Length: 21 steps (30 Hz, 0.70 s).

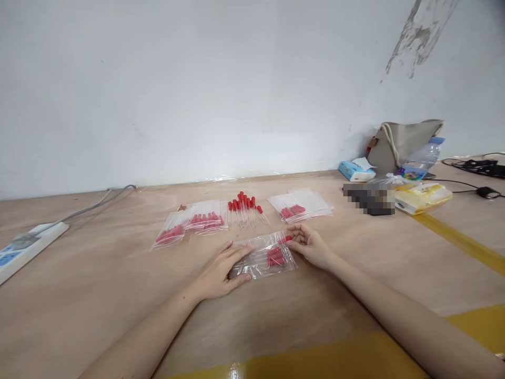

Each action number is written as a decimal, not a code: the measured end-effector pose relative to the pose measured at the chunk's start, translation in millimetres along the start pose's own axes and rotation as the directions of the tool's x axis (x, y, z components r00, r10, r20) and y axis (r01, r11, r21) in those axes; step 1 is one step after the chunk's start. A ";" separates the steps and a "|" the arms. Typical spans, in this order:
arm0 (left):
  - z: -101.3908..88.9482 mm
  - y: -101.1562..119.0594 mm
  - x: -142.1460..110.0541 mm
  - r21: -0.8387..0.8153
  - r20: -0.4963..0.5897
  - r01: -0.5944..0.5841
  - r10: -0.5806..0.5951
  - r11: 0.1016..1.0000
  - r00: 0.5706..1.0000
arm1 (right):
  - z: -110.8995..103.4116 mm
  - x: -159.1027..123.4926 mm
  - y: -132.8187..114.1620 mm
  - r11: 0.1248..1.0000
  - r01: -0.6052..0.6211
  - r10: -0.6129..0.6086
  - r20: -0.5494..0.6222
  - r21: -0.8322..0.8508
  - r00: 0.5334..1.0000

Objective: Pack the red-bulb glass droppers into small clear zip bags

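A clear zip bag (pixel 258 268) lies flat on the table in front of me, with several red-bulbed droppers (pixel 276 257) inside. My left hand (pixel 226 266) rests on the bag's left end, fingers and thumb spread. At the bag's right end, my right hand (pixel 310 246) pinches a dropper (pixel 285 239) by its red bulb; its thin clear tube points left, over or into the bag, I cannot tell which. Beyond the bag, loose droppers (pixel 244 205) lie fanned out with their bulbs away from me.
Filled bags (pixel 203 218) lie at the left, and a stack of bags (pixel 302 205) lies right of the loose droppers. A power strip (pixel 35 245) sits far left. Tissue packs (pixel 422 196), a grey bag (pixel 406 142) and a plastic bottle (pixel 428 158) stand at the back right.
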State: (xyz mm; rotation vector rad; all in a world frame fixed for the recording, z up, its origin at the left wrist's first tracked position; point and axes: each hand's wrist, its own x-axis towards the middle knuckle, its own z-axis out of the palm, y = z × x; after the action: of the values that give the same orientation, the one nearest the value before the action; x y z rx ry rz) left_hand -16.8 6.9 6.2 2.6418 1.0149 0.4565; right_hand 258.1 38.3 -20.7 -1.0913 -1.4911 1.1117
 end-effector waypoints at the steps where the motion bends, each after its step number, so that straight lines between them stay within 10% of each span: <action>1: 0.0 0.0 0.0 0.001 0.001 0.000 0.000 1.000 1.000 | 0.8 -0.2 -1.1 1.000 0.011 -0.011 0.005 -0.011 1.000; 21: 1.6 -2.6 -0.2 0.000 -0.005 -0.010 0.010 1.000 1.000 | 17.3 0.0 -9.1 0.983 -0.180 0.173 0.149 0.032 0.973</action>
State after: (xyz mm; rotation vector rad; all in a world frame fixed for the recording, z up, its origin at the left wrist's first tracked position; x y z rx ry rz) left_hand -17.9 8.4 3.8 2.6482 1.0041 0.4657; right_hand 240.1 34.4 -14.2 -1.1491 -1.4954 1.3682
